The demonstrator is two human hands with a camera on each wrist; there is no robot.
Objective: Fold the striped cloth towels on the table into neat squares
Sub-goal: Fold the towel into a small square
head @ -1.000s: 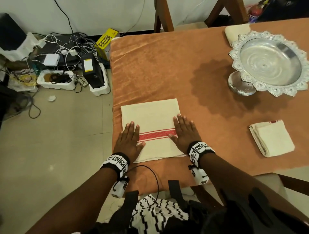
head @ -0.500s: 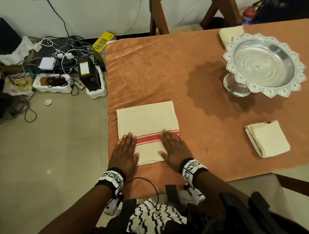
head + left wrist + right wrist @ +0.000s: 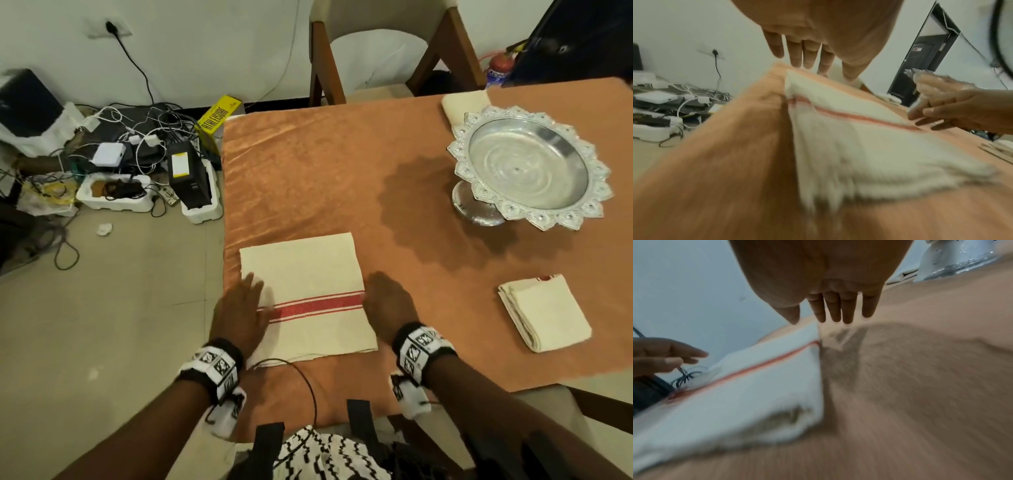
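A cream towel with a red stripe (image 3: 308, 274) lies folded into a rectangle near the table's front left corner. My left hand (image 3: 241, 305) lies flat over its left edge, fingers straight. My right hand (image 3: 387, 301) lies flat at its right edge, mostly on the orange tablecloth (image 3: 325, 178). In the left wrist view the left fingers (image 3: 803, 53) stretch out above the towel (image 3: 849, 138). In the right wrist view the right fingers (image 3: 838, 308) reach just past the corner of the towel (image 3: 756, 386). Neither hand grips anything.
A folded cream towel (image 3: 544, 313) sits at the right of the table. Another folded cloth (image 3: 464, 104) lies behind a silver pedestal dish (image 3: 527, 164) at the back right. A chair (image 3: 376, 51) stands behind the table. Cables and boxes (image 3: 137, 164) clutter the floor on the left.
Both hands have slid apart, from the towel's front half near the stripe out to its left and right edges. The towel has stayed in place.
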